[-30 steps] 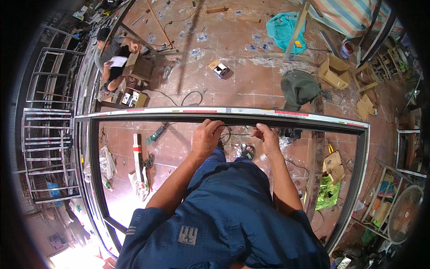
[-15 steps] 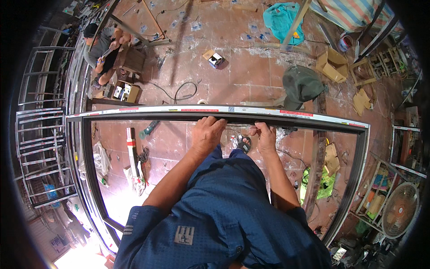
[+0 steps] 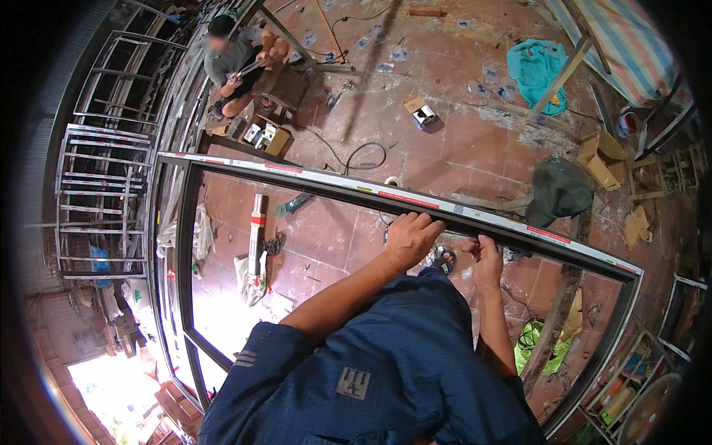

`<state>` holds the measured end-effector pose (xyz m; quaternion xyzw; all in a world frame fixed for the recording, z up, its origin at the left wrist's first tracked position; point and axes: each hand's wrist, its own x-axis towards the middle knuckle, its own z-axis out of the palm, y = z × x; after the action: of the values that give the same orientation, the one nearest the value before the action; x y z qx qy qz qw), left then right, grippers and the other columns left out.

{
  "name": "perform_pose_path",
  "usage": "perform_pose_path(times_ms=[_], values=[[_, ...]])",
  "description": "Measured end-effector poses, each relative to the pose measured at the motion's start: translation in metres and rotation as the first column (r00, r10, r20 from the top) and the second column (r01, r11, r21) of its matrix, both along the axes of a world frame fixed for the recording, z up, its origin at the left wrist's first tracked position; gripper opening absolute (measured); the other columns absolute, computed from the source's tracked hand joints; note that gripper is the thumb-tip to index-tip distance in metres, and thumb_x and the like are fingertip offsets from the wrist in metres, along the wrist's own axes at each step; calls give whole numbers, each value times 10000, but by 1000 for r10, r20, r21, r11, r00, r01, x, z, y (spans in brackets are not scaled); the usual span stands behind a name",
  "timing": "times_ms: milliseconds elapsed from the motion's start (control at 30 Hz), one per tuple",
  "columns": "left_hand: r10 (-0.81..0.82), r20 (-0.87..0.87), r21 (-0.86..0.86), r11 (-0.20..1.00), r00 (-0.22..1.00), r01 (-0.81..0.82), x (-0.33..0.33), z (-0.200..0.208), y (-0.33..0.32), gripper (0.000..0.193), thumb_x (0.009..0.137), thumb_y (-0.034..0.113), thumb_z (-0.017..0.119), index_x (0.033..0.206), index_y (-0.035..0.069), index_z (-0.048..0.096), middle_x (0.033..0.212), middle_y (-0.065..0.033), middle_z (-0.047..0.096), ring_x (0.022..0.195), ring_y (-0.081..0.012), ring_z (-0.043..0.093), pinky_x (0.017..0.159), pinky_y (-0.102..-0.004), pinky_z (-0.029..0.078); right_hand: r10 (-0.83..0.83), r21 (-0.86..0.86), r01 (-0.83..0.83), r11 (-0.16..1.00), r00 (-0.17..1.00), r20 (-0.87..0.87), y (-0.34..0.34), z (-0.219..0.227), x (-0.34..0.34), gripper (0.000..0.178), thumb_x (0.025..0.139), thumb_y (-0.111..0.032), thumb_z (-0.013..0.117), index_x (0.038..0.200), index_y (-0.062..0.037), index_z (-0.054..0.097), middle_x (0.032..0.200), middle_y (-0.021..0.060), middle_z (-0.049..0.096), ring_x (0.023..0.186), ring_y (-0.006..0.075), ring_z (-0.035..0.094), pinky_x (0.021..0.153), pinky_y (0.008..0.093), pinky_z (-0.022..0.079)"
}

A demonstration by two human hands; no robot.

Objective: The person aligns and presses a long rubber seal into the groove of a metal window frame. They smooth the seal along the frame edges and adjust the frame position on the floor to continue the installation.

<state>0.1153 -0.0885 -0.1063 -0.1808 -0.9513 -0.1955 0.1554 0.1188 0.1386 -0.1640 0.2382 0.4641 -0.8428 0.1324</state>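
A large dark rectangular frame [image 3: 326,179], like one for a window or door, lies across in front of me. A white film with red markings covers the outer face of its far rail. My left hand [image 3: 412,239] is bent over the inner edge of that rail, fingers pressed together against it. Just to its right, my right hand [image 3: 486,261] is held at the same edge with thumb and fingers curled into a pinch. Whatever is between those fingertips, if anything, is too small to make out.
A co-worker [image 3: 236,67] sits at the upper left, holding a tool. Metal frames [image 3: 104,200] are stacked at left. Through the frame show a wrapped roll [image 3: 256,237] and a green bag [image 3: 540,348]. Beyond stand a small box [image 3: 423,115] and an open carton [image 3: 602,159].
The view has turned, so the frame now slants down to the right. My hands stay at the far rail and are slightly closer together.
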Motion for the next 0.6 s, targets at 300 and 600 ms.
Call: perform_pose_path(times_ms=[300,600], values=[[-10,-5,37,999,1000,11,-1,4,0,215,866,168,825,1081,174,814,845,-13,625,779,-237,653,697,-396,527,4,18,-4,1000,1000,-3,-12,-6,2,246,1005,-240,693,958,-6,753,771,78,728,605,137,639,519,264,477],[-6,-15,51,999,1000,7,-1,0,-2,220,858,172,802,1077,199,814,837,-11,617,775,-231,657,685,-392,528,-47,108,47,993,999,-6,-31,-10,1,286,1024,-292,705,997,-16,774,792,59,747,670,115,675,547,238,443]])
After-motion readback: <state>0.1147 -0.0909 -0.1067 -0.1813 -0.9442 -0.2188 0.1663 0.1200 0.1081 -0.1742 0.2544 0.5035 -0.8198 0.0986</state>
